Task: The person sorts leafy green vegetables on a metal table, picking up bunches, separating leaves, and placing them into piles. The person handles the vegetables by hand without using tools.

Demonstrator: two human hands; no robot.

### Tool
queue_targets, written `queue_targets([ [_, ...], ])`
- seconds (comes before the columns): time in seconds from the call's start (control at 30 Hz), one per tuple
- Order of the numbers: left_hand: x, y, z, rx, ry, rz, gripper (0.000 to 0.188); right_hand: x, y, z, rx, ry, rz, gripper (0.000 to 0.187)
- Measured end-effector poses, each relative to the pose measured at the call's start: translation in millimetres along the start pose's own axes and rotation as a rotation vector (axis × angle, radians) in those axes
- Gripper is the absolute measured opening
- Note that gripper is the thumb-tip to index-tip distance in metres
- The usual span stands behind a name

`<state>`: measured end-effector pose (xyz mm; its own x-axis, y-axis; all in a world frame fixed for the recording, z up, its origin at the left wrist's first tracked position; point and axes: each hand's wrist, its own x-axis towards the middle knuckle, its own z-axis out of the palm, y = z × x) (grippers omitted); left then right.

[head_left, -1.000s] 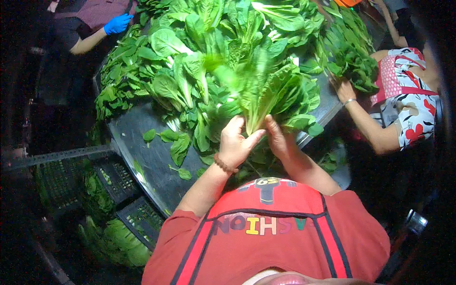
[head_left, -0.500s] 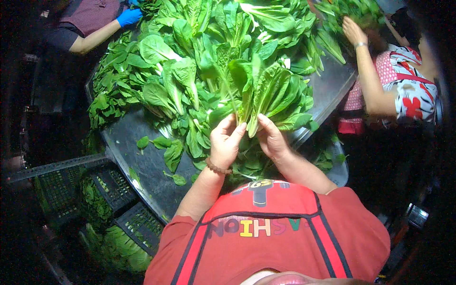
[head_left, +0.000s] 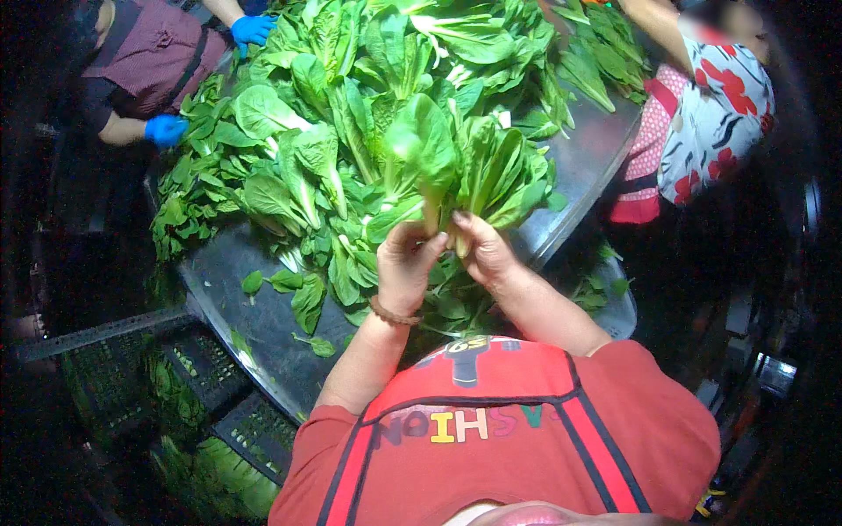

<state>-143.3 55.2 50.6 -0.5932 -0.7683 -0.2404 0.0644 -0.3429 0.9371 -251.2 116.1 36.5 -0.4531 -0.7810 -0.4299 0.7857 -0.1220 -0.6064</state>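
Between the fingers of my left hand (head_left: pixel 405 267) is the pale stem of a broad green leaf (head_left: pixel 424 136), which is smeared by motion. My right hand (head_left: pixel 484 252) grips the stem end of a head of romaine-like leafy greens (head_left: pixel 495 171), its leaves fanning away from me. My hands are close together, fingertips nearly meeting at the stems. Just beyond them rises a large heap of leafy greens (head_left: pixel 329 123) with long leaves and whitish stalks, spread over a dark metal table (head_left: pixel 230 254).
Loose leaves (head_left: pixel 307 302) lie by the near left table edge. Dark slatted crates (head_left: pixel 254 430) with greens stand below, at left. A co-worker's blue-gloved hands (head_left: pixel 254 31) are at the far left; another person in a floral top (head_left: pixel 715 123) leans in at right. A grey tub (head_left: pixel 621 307) holds leaves.
The leaf in my left hand has swung apart from the head in my right. The co-worker at left now shows both gloves, and the person at right has leaned farther forward.
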Motion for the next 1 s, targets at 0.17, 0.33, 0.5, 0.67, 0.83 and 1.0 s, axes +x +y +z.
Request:
queue_targets([
  [0.17,-9.0,-7.0,13.4,-0.592,-0.011,-0.084,0.008,9.0,-7.3,-24.0,0.523,-0.115,0.202,0.023],
  [0.33,-12.3,4.9,-14.4,-0.370,-0.014,-0.001,0.012,10.7,-27.1,-26.0,0.475,-0.063,0.040,0.026],
  [0.5,-2.1,35.6,-132.6,-0.183,0.527,0.434,0.004,31.7,-109.0,-92.8,-0.062,0.145,-0.367,0.035],
  [0.67,-46.8,36.3,-281.9,0.076,1.147,0.400,0.018,81.3,-220.4,-140.7,-1.267,0.617,-0.929,0.040],
  [0.83,-108.7,-16.0,-376.4,0.550,1.479,-0.078,0.024,158.1,-310.4,-228.8,-1.994,0.890,-0.907,0.033],
  [1.0,-146.6,-61.9,-384.4,0.678,1.590,-0.272,0.027,197.7,-311.2,-220.8,-2.090,1.000,-0.392,0.053],
])
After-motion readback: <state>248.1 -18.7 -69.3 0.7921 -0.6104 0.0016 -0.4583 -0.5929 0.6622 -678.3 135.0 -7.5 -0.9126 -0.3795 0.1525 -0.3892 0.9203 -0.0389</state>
